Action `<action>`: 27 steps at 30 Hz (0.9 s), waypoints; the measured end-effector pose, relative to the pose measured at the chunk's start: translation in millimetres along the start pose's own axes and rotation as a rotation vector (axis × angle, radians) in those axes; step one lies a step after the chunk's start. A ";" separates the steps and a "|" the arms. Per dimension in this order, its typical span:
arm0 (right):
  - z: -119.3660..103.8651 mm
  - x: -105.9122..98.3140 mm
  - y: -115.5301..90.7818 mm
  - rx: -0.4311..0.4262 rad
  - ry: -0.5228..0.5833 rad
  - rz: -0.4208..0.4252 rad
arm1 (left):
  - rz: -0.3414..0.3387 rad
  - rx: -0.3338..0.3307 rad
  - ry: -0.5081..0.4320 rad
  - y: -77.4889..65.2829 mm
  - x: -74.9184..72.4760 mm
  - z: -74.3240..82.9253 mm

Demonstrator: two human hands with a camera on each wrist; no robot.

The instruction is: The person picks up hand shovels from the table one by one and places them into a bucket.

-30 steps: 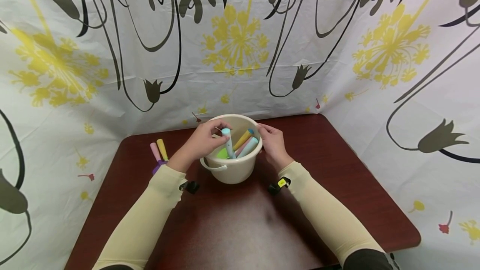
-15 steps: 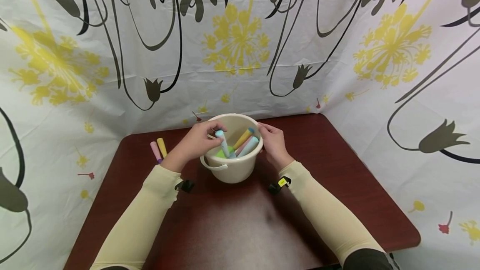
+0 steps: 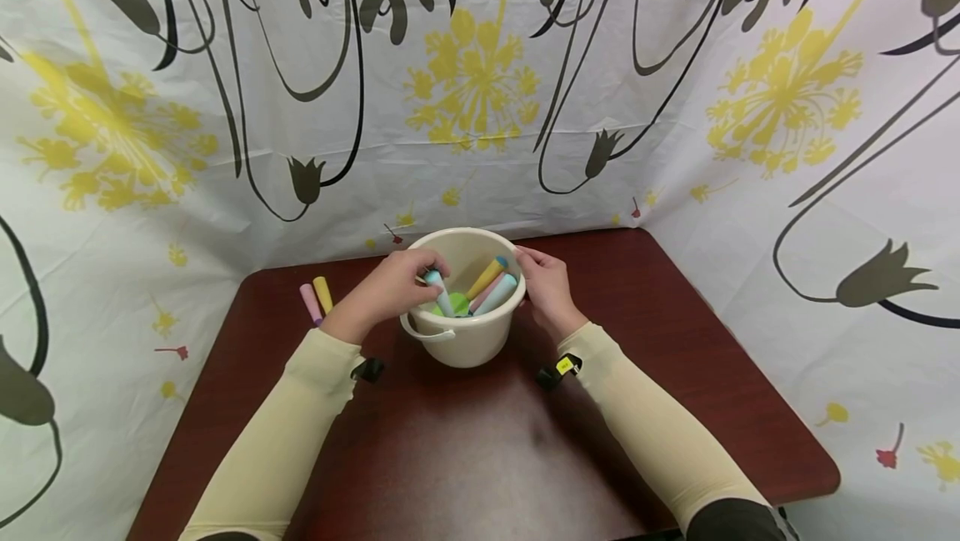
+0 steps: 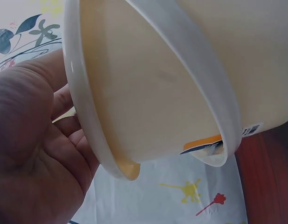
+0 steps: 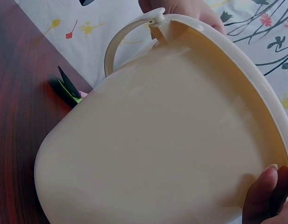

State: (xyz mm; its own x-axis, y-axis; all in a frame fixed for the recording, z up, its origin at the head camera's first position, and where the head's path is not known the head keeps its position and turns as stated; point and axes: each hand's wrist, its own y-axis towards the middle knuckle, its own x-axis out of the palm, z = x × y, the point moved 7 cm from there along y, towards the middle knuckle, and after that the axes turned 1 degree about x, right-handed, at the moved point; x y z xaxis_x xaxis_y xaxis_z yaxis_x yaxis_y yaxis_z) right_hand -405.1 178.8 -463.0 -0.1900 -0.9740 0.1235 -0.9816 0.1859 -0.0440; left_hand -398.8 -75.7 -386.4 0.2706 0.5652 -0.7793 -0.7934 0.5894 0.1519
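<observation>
A cream plastic bucket point(image 3: 465, 347) with a white carrying handle point(image 4: 195, 60) stands on the table. My left hand point(image 3: 386, 287) reaches over its left rim and pinches a light blue, rounded handle point(image 3: 444, 298), tilted inside the bucket; its lower end is hidden. My right hand point(image 3: 549, 287) grips the rim on the right side, its thumb point(image 5: 263, 193) against the outer wall. Also inside lie a yellow handle with a blue end point(image 3: 486, 277), a pale blue handle point(image 3: 497, 294), a pink one between them and something bright green point(image 3: 456, 303).
Left of the bucket, a pink handle point(image 3: 310, 301) and a yellow handle point(image 3: 323, 293) stick out from behind my left forearm. A green and black piece point(image 5: 67, 88) shows past the bucket in the right wrist view. Patterned curtain surrounds the dark red table point(image 3: 675, 358).
My left hand has moved left and lower, bringing the light blue handle toward the bucket's left side and deeper inside. The handle leans more. My right hand stays on the rim.
</observation>
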 end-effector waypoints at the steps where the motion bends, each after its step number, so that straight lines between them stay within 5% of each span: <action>1: 0.1 -0.1 0.1 0.001 0.001 -0.001 | -0.003 -0.001 0.009 0.4 0.2 0.1; 27: -0.2 0.2 -0.6 -0.008 0.000 -0.008 | -0.058 0.006 0.252 9.4 5.3 -1.4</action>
State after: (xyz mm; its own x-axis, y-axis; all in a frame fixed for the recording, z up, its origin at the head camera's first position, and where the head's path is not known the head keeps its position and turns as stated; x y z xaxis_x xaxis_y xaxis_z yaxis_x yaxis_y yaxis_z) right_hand -404.6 178.5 -462.8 -0.1822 -0.9754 0.1241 -0.9832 0.1792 -0.0349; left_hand -405.5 -67.9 -390.0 0.1709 0.3690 -0.9136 -0.7768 0.6209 0.1055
